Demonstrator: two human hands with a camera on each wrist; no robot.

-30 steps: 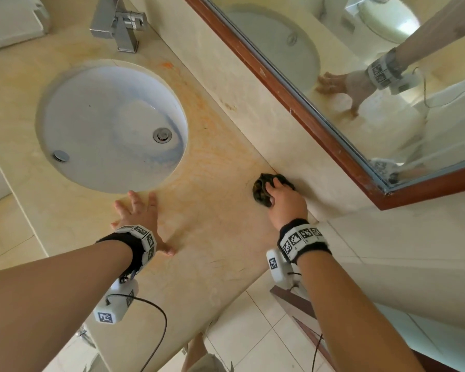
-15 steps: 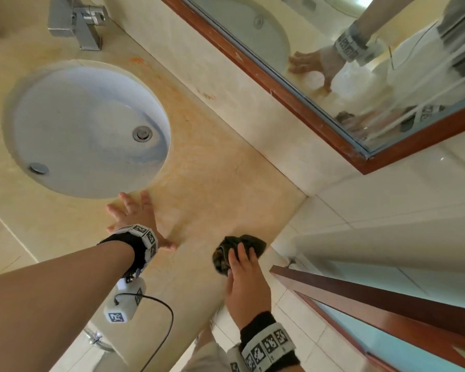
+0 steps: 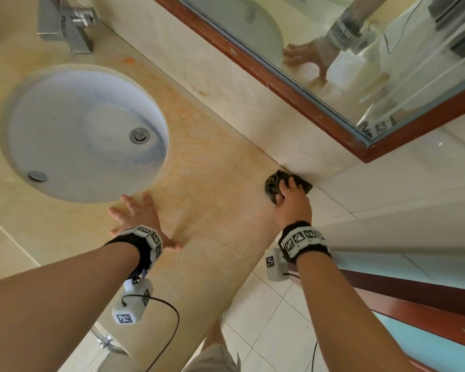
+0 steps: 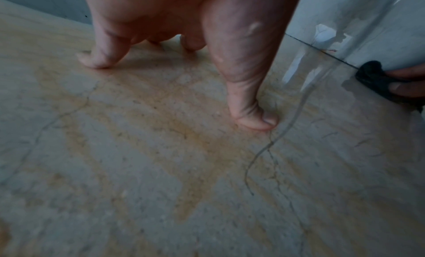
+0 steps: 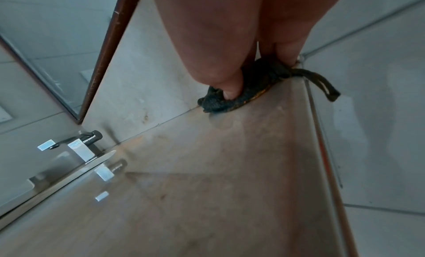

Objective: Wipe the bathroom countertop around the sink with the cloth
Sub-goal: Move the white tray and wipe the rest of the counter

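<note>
Right hand (image 3: pixel 293 202) grips dark cloth (image 3: pixel 273 183) in back corner of tabletop (image 3: pixel 212 210). Left hand (image 3: pixel 141 218) flat, fingers spread, beside sink (image 3: pixel 83 130). Only right wrist view shows cloth's loop hanging over tabletop edge.

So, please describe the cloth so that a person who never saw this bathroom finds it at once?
Start at the round white sink and cross the beige countertop to its back right corner. There the right hand presses a cloth against the wall: small, bunched, the only dark thing on the stone.
</note>
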